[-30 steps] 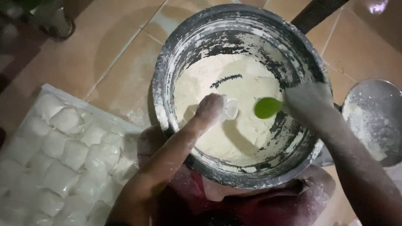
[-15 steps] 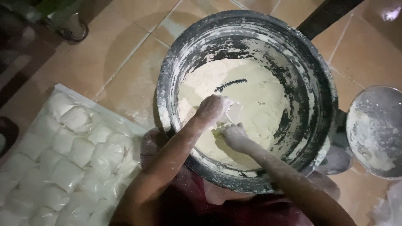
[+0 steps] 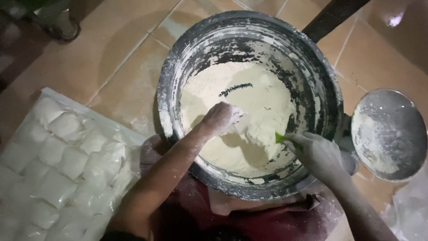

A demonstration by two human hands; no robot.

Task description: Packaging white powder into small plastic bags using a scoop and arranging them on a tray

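Tiled floor (image 3: 111,67) holds a flour-filled pot (image 3: 330,89); left hand (image 3: 221,117) clenched in flour (image 3: 249,102), right hand (image 3: 316,151) grasping a green scoop (image 3: 280,138).

So the floor (image 3: 102,67) is tan tile with pale grout lines and a dusting of white powder near the big metal pot (image 3: 327,96), which sits right on it under both hands. Out past the left hand (image 3: 221,117), on the far side from the pot, there's a flat sheet of white bagged packets (image 3: 62,165) laid in rows. Just beyond the right hand (image 3: 314,151), a round metal lid (image 3: 388,134), floury inside, lies beside the pot.
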